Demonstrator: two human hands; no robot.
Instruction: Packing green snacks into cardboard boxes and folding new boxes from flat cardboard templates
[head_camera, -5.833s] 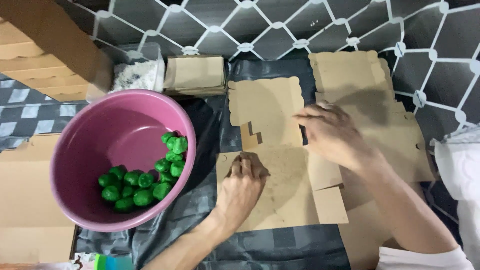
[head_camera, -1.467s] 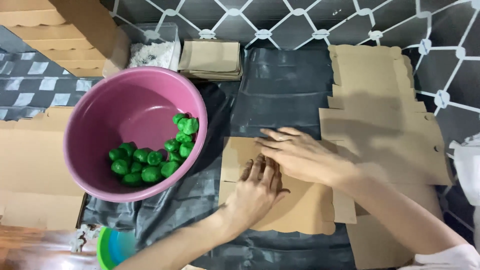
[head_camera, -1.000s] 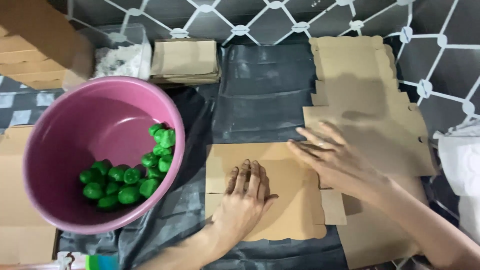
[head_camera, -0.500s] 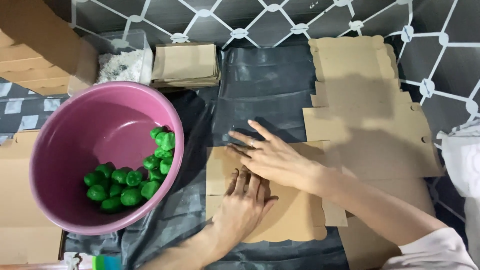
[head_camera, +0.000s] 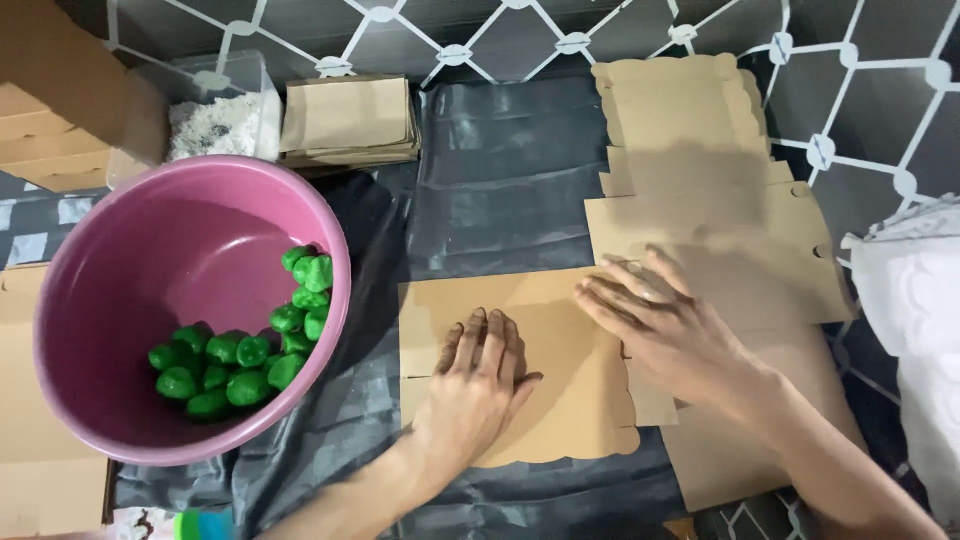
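Observation:
A flat folded cardboard sheet (head_camera: 520, 300) with a scalloped edge lies on black plastic sheeting (head_camera: 500, 180). My left hand (head_camera: 478, 380) presses flat on its middle, fingers together, palm down. My right hand (head_camera: 665, 325) rests flat on the sheet's right edge, fingers spread and pointing left. Neither hand grips anything.
A pink basin (head_camera: 150, 270) holding several green lumps (head_camera: 240, 350) stands at the left. A stack of cut cardboard blanks (head_camera: 700, 180) lies at the right, small folded cardboard pieces (head_camera: 348, 118) and a clear tub of white material (head_camera: 215, 120) at the back. White cloth (head_camera: 915, 300) at far right.
My right hand slid from the sheet's left part across to its right edge. My left hand stayed pressed on the sheet, which earlier was folded over flat.

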